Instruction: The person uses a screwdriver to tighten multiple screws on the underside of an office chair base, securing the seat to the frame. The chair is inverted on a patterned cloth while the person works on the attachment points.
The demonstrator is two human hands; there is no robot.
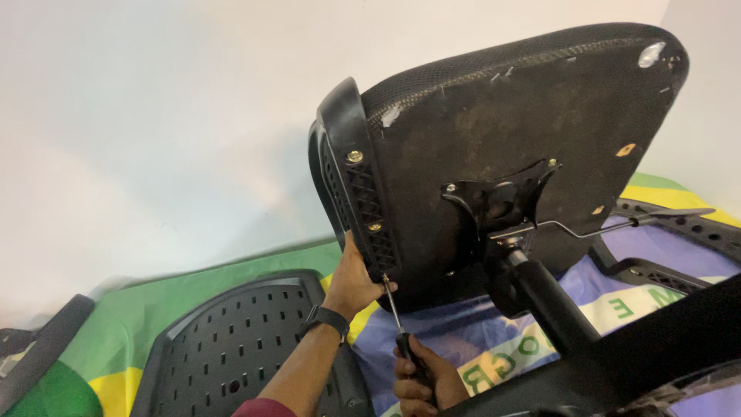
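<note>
An office chair lies tipped over, its seat underside (540, 116) facing me with a metal mounting plate (502, 201) and gas cylinder (548, 305). A black plastic armrest bracket (359, 177) runs along the seat's left edge, showing two brass bolts. My left hand (351, 282), with a dark wristband, presses against the bracket's lower end. My right hand (421, 378) grips the black handle of a screwdriver (395, 316); its tip touches the bracket's lowest screw point.
A black perforated chair back (231, 347) lies flat at lower left on a green, yellow and blue cloth (123, 324). A seat lever (617, 225) sticks out right. Another black perforated part (679, 232) lies at right. A white wall stands behind.
</note>
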